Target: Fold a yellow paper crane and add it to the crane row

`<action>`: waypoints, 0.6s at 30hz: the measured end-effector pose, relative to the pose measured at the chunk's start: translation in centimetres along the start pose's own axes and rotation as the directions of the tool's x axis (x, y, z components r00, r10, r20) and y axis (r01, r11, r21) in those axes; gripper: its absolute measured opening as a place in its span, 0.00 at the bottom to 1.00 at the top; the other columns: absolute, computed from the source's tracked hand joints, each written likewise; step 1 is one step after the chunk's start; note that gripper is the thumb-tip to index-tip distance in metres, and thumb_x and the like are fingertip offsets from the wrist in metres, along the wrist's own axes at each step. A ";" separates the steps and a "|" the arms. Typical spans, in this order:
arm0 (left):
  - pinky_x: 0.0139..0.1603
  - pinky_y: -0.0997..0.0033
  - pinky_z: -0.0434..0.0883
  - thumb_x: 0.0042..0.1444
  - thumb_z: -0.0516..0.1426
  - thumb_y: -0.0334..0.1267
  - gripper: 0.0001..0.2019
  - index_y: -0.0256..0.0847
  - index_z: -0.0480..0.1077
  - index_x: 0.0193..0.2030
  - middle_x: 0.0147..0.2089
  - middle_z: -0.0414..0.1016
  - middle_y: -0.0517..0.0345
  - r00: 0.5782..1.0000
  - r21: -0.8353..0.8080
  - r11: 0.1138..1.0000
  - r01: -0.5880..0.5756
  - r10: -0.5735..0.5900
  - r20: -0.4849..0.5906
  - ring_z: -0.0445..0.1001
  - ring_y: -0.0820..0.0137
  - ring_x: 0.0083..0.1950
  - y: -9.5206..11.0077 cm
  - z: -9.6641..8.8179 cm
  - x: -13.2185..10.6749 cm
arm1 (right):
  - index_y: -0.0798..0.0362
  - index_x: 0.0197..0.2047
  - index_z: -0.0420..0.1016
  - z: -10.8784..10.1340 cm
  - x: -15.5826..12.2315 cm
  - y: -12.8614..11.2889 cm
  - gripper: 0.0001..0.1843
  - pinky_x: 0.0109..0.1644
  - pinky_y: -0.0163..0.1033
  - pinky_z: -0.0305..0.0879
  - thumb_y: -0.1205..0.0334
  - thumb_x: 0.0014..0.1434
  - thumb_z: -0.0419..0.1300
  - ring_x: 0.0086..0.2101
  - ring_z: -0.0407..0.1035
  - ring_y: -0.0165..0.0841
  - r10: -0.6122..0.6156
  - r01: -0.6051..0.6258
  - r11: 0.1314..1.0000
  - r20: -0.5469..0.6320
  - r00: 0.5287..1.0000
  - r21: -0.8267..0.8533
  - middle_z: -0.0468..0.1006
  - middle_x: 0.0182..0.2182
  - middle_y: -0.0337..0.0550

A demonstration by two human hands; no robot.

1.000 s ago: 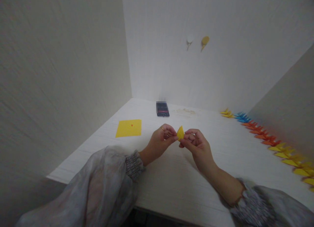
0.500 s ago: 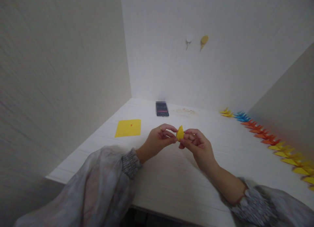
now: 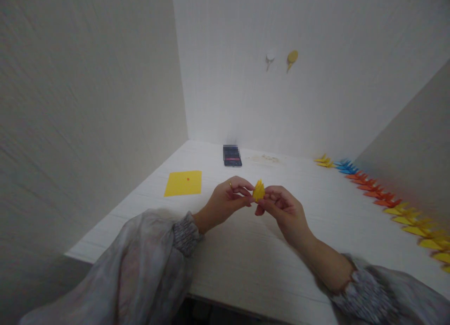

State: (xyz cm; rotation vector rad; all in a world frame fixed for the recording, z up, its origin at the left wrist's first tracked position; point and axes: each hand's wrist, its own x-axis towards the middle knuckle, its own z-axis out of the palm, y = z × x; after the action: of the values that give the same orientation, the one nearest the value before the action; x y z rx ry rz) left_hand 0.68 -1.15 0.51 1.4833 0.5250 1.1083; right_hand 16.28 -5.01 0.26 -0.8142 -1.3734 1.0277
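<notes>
A small piece of folded yellow paper (image 3: 259, 191) is pinched between my two hands, above the middle of the table. My left hand (image 3: 230, 197) grips its left side between thumb and fingers; a ring shows on one finger. From the right, my right hand (image 3: 283, 205) holds the lower right part with thumb and fingertips. The paper points upward, and several pointed layers show at its top. My fingers cover its lower edges. To the left of my left hand lies a flat sheet of yellow paper (image 3: 179, 187) with a small orange spot on it.
A phone (image 3: 232, 156) lies at the back of the white table (image 3: 239, 259). Folded paper cranes stand in a line along the right side: yellow (image 3: 418, 226), red-orange (image 3: 372, 188) and blue (image 3: 346, 166). Two hooks, one white (image 3: 270, 56) and one yellow (image 3: 292, 57), are on the back wall.
The folded paper has turned or spread slightly between my fingers, so its top now shows several points instead of one smooth peak. Both hands stay nearly in place.
</notes>
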 end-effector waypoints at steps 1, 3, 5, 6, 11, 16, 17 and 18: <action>0.32 0.75 0.70 0.43 0.59 0.31 0.11 0.36 0.65 0.35 0.31 0.67 0.60 1.000 0.005 1.000 -0.017 0.017 0.000 0.69 0.77 0.31 0.0 0.0 0.0 | 0.50 0.36 0.66 0.0 0.0 0.0 0.09 0.27 0.38 0.68 0.63 0.50 0.59 0.22 0.69 0.28 -0.001 0.001 1.000 0.002 1.000 -0.006 0.74 0.25 0.36; 0.32 0.75 0.71 0.43 0.59 0.31 0.10 0.36 0.66 0.35 0.32 0.66 0.59 0.999 0.023 0.999 -0.040 0.040 0.004 0.68 0.77 0.32 0.1 0.1 0.0 | 0.50 0.36 0.66 -0.1 0.0 0.2 0.08 0.28 0.38 0.68 0.63 0.50 0.59 0.23 0.69 0.29 -0.002 0.002 1.000 0.005 1.000 -0.016 0.74 0.24 0.36; 0.31 0.75 0.71 0.43 0.59 0.32 0.09 0.36 0.66 0.34 0.34 0.65 0.59 0.998 0.051 0.997 -0.056 0.055 0.006 0.67 0.77 0.32 0.3 0.1 0.0 | 0.51 0.36 0.67 -0.1 0.0 0.3 0.08 0.28 0.38 0.68 0.63 0.50 0.59 0.22 0.69 0.29 -0.004 0.004 1.000 0.007 1.000 -0.026 0.74 0.23 0.36; 0.31 0.75 0.71 0.44 0.59 0.32 0.08 0.36 0.66 0.33 0.34 0.65 0.58 0.998 0.066 0.996 -0.065 0.064 0.006 0.67 0.77 0.33 0.4 0.1 -0.1 | 0.51 0.36 0.67 -0.1 0.0 0.3 0.08 0.28 0.38 0.68 0.63 0.50 0.59 0.22 0.69 0.29 -0.003 0.003 1.000 0.007 1.000 -0.030 0.74 0.22 0.36; 0.30 0.76 0.71 0.45 0.57 0.32 0.07 0.37 0.67 0.33 0.36 0.63 0.57 0.993 0.098 0.988 -0.117 0.114 0.041 0.66 0.76 0.34 0.4 0.0 -0.1 | 0.51 0.34 0.69 -0.1 -0.1 0.2 0.06 0.29 0.37 0.67 0.63 0.50 0.59 0.23 0.69 0.28 0.013 -0.012 0.999 0.020 1.000 -0.039 0.74 0.22 0.36; 0.31 0.76 0.70 0.44 0.58 0.31 0.08 0.37 0.68 0.34 0.37 0.63 0.56 0.991 0.124 0.986 -0.115 0.106 0.078 0.66 0.76 0.35 0.3 -0.2 -0.2 | 0.52 0.33 0.71 -0.1 -0.1 0.0 0.05 0.30 0.37 0.68 0.65 0.50 0.59 0.23 0.69 0.28 0.037 -0.036 0.999 0.055 0.998 -0.016 0.75 0.23 0.37; 0.31 0.76 0.70 0.43 0.58 0.31 0.08 0.38 0.68 0.34 0.38 0.63 0.56 0.990 0.123 0.985 -0.118 0.108 0.087 0.66 0.76 0.35 0.3 -0.2 -0.2 | 0.52 0.33 0.71 -0.1 -0.2 0.0 0.05 0.30 0.38 0.68 0.65 0.49 0.59 0.23 0.69 0.28 0.043 -0.042 0.999 0.049 0.998 -0.008 0.75 0.23 0.37; 0.31 0.75 0.70 0.43 0.59 0.31 0.08 0.38 0.69 0.34 0.38 0.64 0.56 0.990 0.116 0.986 -0.120 0.109 0.094 0.67 0.76 0.35 0.3 -0.2 -0.1 | 0.51 0.33 0.71 -0.1 -0.2 0.1 0.05 0.30 0.38 0.68 0.65 0.49 0.60 0.23 0.69 0.28 0.047 -0.047 0.999 0.038 0.998 0.001 0.75 0.22 0.37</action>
State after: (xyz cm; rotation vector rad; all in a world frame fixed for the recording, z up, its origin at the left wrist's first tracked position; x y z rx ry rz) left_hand 0.36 -1.24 0.74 1.6782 0.4575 1.1104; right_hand 16.43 -5.16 0.13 -0.8323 -1.3910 1.0860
